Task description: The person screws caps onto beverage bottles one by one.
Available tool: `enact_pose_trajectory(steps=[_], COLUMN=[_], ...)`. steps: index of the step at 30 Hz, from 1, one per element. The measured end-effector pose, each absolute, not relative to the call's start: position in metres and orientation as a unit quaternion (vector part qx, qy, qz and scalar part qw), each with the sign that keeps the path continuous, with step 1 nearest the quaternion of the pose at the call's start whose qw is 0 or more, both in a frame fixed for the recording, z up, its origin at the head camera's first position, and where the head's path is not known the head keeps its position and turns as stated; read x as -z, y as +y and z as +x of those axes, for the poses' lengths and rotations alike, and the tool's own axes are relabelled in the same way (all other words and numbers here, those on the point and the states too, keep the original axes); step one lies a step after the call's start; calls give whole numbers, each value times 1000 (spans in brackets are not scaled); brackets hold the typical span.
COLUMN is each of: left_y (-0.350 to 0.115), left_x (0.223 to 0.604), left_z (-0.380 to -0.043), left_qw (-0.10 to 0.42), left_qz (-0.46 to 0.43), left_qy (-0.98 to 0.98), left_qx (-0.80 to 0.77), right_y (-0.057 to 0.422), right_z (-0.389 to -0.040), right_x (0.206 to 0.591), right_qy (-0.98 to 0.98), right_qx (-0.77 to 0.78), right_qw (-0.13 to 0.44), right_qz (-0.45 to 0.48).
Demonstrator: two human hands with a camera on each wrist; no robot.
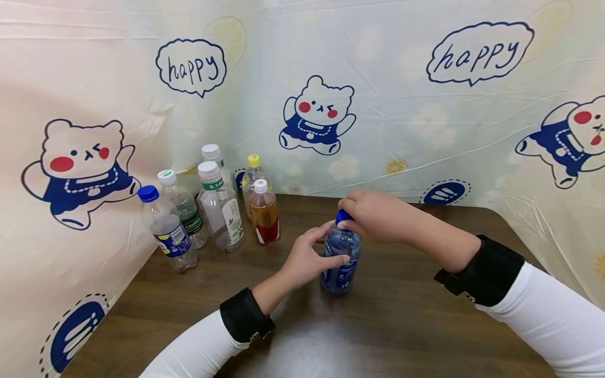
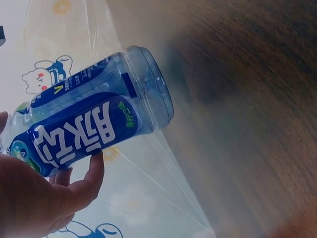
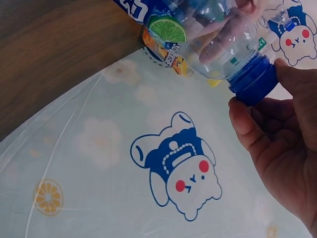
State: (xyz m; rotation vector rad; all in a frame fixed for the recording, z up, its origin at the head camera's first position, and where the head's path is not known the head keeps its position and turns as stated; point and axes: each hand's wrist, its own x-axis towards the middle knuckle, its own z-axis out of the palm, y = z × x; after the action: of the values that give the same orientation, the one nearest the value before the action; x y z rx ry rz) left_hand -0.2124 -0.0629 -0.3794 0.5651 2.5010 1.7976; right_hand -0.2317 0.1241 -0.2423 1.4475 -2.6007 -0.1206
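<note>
A clear plastic bottle (image 1: 339, 277) with a blue label stands upright in front of me, its base at the brown tabletop. My left hand (image 1: 309, 257) holds it round the body, thumb across the front; the left wrist view shows those fingers along the blue label (image 2: 81, 126). Up at the neck, my right hand (image 1: 380, 214) pinches the blue cap (image 3: 255, 82) between thumb and fingers. In the right wrist view the cap sits on the bottle's neck, and a lime slice picture (image 3: 167, 30) shows on the label.
Several other capped bottles stand in a group at the back left, among them a blue-capped one (image 1: 172, 239), a tall white-capped one (image 1: 219, 220) and one with amber and red colouring (image 1: 266, 215). A printed curtain (image 1: 378, 131) hangs behind the wooden table (image 1: 416, 315).
</note>
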Motion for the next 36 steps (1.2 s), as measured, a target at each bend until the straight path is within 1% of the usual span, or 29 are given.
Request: enact_pose_trajectory(steps=[4,9,18,28,36], left_y=[-62,-61,-61,-61,-63], left_x=[380,381,380,380,380], left_z=[-213,-212,-210,-211,-212], left_qw=[-12,-19,-39,-25,-11], left_qz=[186,184,195,196,178], left_qy=[797,798,795,797,798], left_qx=[-574,-574,-572,-570,-576], right_y=[123,123,123,126,137], right_z=[-232,-234,-233,-237,-243], right_x=[244,246,246,244,244], right_qy=[-871,-870,-871,-875,-889], right_qx=[40,35,19,-32,-108], right_qw=[96,109,107,98,54], right_qz=[480,480,480,472,442])
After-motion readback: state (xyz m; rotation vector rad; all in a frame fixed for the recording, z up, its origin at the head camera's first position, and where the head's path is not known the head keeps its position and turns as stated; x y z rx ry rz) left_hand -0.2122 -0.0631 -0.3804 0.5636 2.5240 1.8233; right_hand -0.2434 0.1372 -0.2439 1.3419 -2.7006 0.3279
